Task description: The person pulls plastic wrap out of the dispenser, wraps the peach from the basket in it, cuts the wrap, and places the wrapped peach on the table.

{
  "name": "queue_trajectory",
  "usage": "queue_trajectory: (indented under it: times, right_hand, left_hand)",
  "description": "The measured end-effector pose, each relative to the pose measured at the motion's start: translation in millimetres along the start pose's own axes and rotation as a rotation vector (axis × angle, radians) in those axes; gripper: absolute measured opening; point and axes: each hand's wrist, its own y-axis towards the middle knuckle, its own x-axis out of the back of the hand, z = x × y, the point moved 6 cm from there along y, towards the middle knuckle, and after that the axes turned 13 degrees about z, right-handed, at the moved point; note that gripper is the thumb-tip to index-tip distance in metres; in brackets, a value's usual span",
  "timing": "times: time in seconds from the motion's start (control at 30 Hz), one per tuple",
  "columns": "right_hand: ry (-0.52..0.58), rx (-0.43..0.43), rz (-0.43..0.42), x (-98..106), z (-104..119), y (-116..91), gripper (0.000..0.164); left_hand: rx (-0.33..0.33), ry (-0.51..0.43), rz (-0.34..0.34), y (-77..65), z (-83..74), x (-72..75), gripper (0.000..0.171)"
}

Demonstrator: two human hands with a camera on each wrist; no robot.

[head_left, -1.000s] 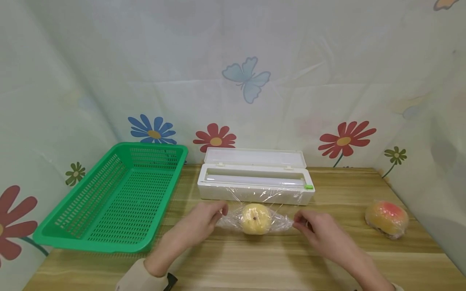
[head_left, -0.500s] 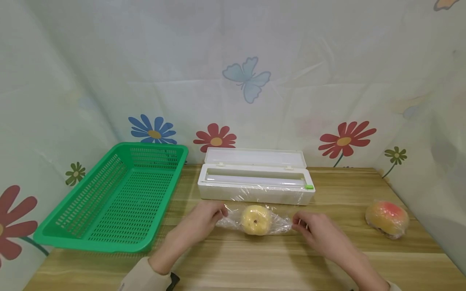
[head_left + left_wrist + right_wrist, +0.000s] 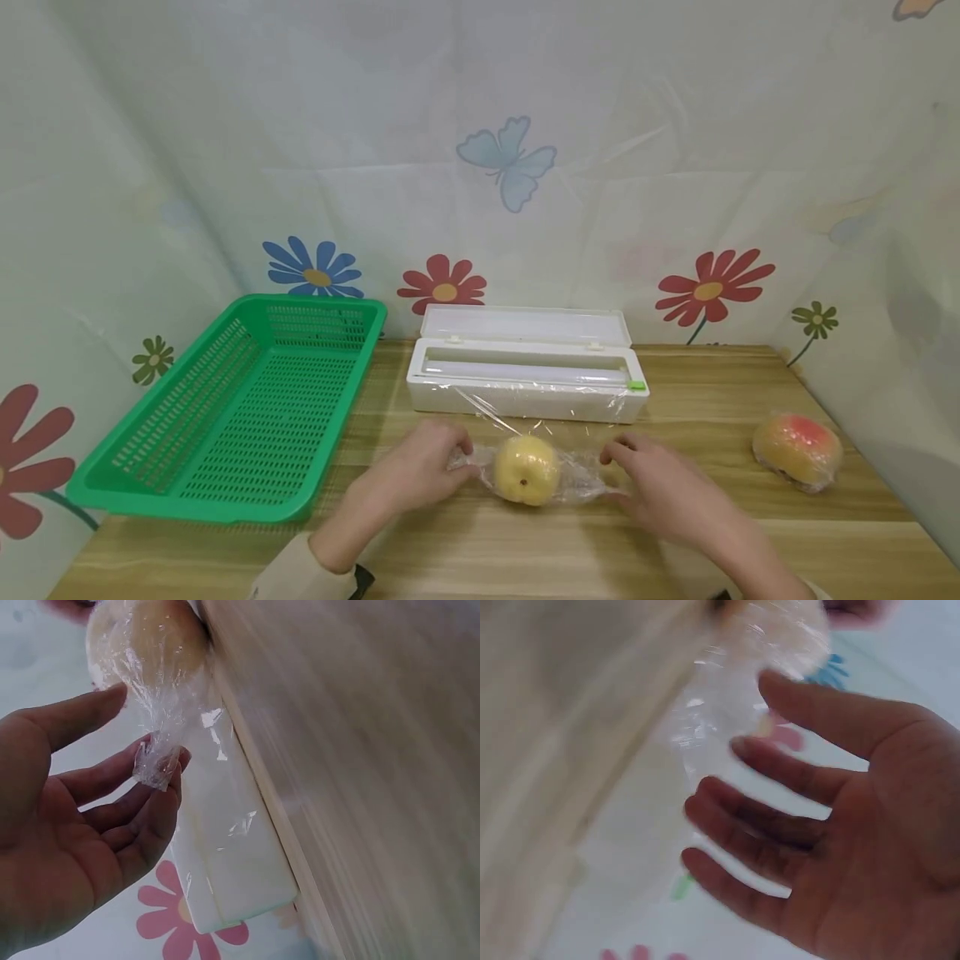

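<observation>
A round yellow fruit (image 3: 527, 472), wrapped in clear plastic wrap (image 3: 581, 477), sits on the wooden table between both hands in the head view. My left hand (image 3: 423, 468) is at the left end of the wrap. The left wrist view shows the gathered film end (image 3: 157, 761) lying against the fingertips, thumb held apart. At the other end is my right hand (image 3: 663, 492); in the right wrist view its fingers (image 3: 750, 840) are spread and loosely bent, with the film near the fingertips. Film also stretches from the fruit toward the white wrap dispenser (image 3: 525, 400), whose lid is raised.
On the left stands a green plastic basket (image 3: 330, 433). Another wrapped fruit, yellow with a red patch (image 3: 798, 450), lies at the right of the table. A flower-printed cloth (image 3: 360, 192) hangs behind the table and along its sides.
The yellow fruit has rolled slightly toward me, its dark spot now lower. Both hands have loosened from the pinched film ends, the fingers spreading apart.
</observation>
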Motion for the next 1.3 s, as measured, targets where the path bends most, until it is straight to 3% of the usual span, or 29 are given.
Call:
queue_trajectory:
  times: [0.07,0.17,0.3,0.4,0.73,0.93,1.07,1.2,1.3]
  right_hand:
    - [-0.021,-0.006,-0.007,5,10,-3,0.046]
    - [-0.05,0.056,-0.03,9,30,-4,0.057]
    - [-0.073,0.16,-0.047,5,57,3,0.053]
    - [-0.084,0.187,-0.053,1,68,10,0.051]
    - [0.019,0.168,-0.029,-4,65,34,0.051]
    - [-0.004,0.107,0.013,-5,59,47,0.046]
    - [-0.011,0.089,0.013,-2,57,51,0.044]
    - [-0.014,0.121,-0.014,1,56,53,0.04]
    - [-0.015,0.138,-0.02,1,54,54,0.04]
  left_hand:
    - [0.001,0.001,0.004,-0.3,-1.9,-0.6,0.026]
    - [0.012,-0.005,0.013,0.9,-3.9,-1.8,0.03]
    - [0.052,-0.013,0.036,2.1,-4.6,-4.2,0.035]
    - [0.078,-0.003,0.041,2.4,-5.5,-5.0,0.037]
    - [0.128,0.059,0.043,2.4,-8.1,-6.0,0.037]
    - [0.128,0.157,-0.02,4.0,-10.3,-0.6,0.034]
    - [0.066,0.198,-0.055,5.7,-18.9,3.8,0.035]
    - [-0.098,0.234,-0.038,9.5,-38.5,4.4,0.033]
    - [-0.17,0.286,-0.007,12.1,-48.0,-0.2,0.035]
